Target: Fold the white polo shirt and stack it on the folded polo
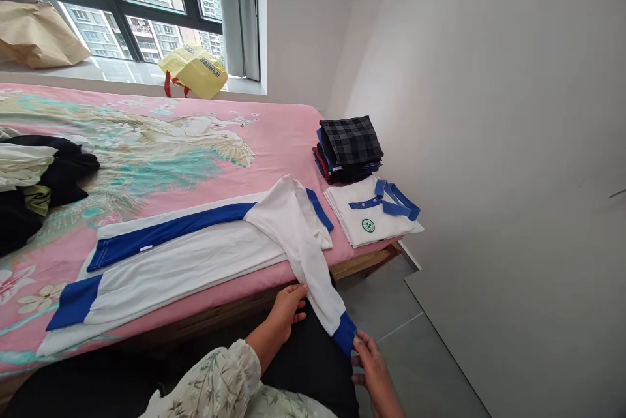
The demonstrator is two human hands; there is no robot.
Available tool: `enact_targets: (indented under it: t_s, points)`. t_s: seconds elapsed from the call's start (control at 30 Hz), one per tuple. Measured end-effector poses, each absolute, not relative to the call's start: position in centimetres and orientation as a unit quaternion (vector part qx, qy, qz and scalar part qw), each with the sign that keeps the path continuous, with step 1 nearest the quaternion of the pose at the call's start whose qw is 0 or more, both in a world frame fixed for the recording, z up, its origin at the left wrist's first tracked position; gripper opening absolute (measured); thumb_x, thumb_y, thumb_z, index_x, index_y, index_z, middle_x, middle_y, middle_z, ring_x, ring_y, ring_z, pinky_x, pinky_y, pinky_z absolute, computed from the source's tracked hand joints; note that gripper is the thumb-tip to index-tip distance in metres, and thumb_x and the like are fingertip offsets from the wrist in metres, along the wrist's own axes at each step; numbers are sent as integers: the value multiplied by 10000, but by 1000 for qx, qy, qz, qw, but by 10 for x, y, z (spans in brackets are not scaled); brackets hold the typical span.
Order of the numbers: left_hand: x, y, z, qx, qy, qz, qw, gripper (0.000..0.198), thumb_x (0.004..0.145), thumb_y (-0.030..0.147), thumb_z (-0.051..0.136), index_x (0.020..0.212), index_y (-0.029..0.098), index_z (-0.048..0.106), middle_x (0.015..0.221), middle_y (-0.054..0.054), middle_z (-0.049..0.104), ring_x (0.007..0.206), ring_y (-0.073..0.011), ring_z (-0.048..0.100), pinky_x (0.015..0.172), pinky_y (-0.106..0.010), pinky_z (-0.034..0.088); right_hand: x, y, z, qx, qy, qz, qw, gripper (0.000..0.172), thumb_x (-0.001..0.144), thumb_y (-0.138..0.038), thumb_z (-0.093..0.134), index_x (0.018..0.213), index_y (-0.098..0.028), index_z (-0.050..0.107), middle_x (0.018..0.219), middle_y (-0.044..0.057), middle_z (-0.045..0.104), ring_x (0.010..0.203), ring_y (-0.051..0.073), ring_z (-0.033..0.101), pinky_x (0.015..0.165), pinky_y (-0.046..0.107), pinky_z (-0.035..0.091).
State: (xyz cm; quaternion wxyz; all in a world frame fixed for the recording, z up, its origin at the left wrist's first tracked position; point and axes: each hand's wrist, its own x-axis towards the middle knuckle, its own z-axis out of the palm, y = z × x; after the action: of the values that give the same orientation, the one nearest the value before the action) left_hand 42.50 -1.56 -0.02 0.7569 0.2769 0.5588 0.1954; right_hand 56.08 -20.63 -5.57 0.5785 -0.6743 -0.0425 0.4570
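A white shirt with blue trim lies along the bed's front edge, partly folded lengthwise. One of its sleeves hangs over the edge toward my lap and ends in a blue cuff. My left hand pinches the sleeve's edge around its middle. At the cuff, my right hand grips the corner between thumb and fingers. The collar end of the shirt is not clearly visible. Just right of it sits a folded white polo shirt with a blue collar and a green round badge.
Behind the polo shirt stands a stack of folded dark clothes, plaid on top. A loose heap of clothes lies at the far left of the pink bedspread. On the windowsill are a yellow bag and a brown paper bag. A wall rises at right.
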Motion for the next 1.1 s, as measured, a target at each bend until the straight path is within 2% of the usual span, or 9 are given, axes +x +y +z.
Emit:
enact_targets:
  t_s: [0.1, 0.2, 0.33, 0.47, 0.6, 0.7, 0.8, 0.93, 1.1]
  points:
    - [432, -19, -8, 282, 588, 198, 732, 342, 682, 392, 742, 872, 141, 607, 898, -70, 607, 674, -125, 508, 520, -227, 404, 575, -185, -55, -760, -110, 363, 528, 694, 634, -628, 681, 1162, -186, 594, 1178, 115, 631, 1063, 247, 600, 813, 312, 507]
    - [436, -20, -11, 279, 596, 215, 722, 308, 678, 357, 748, 833, 143, 590, 793, -40, 595, 588, -104, 481, 473, -209, 358, 586, -158, -49, -772, -207, 331, 502, 669, 596, -631, 671, 1062, -153, 637, 1164, 133, 640, 1110, 276, 572, 961, 365, 442]
    - [436, -22, -7, 260, 558, 273, 739, 108, 795, 261, 607, 790, 167, 554, 748, -20, 626, 633, -110, 585, 591, -220, 467, 596, -138, -38, -759, -268, 354, 476, 420, 660, -598, 599, 730, -183, 600, 775, 66, 670, 792, 229, 623, 783, 360, 499]
    - [432, -28, -2, 218, 529, 297, 764, 123, 865, 226, 455, 885, 166, 560, 844, -68, 693, 745, -162, 676, 701, -293, 530, 600, -139, -36, -719, -156, 404, 544, 422, 751, -612, 506, 848, -203, 548, 857, 48, 662, 772, 197, 617, 611, 298, 502]
    - [431, -33, -1, 177, 480, 284, 811, 244, 864, 345, 544, 1002, 150, 591, 899, -110, 720, 789, -216, 698, 683, -332, 546, 592, -133, -43, -741, -224, 407, 485, 522, 652, -583, 634, 975, -173, 615, 993, 92, 676, 933, 234, 608, 745, 325, 491]
    - [430, -35, 4, 223, 431, 253, 837, 332, 794, 353, 665, 1045, 144, 604, 928, -115, 727, 768, -215, 696, 656, -312, 546, 588, -124, -46, -747, -294, 399, 443, 388, 617, -501, 660, 798, -158, 641, 789, 56, 676, 785, 215, 593, 766, 335, 465]
    - [426, -34, 14, 252, 419, 273, 828, 297, 807, 277, 646, 1062, 131, 601, 954, -124, 730, 778, -207, 697, 696, -306, 545, 589, -125, -40, -723, -249, 416, 492, 346, 681, -482, 621, 807, -160, 633, 696, 17, 644, 681, 181, 561, 680, 304, 457]
    - [419, -32, 26, 187, 429, 294, 833, 385, 887, 394, 518, 1182, 150, 564, 1056, -138, 715, 892, -241, 693, 767, -357, 546, 590, -135, -23, -590, -193, 572, 537, 404, 735, -445, 667, 1002, -144, 639, 794, 39, 681, 682, 163, 589, 678, 284, 456]
    - [412, -54, 22, 183, 391, 129, 892, 610, 819, 567, 561, 1218, 106, 577, 1123, -170, 690, 977, -281, 664, 775, -366, 537, 577, -139, 4, -499, -169, 657, 539, 446, 720, -406, 735, 1046, -114, 652, 842, 78, 696, 734, 177, 622, 710, 294, 465]
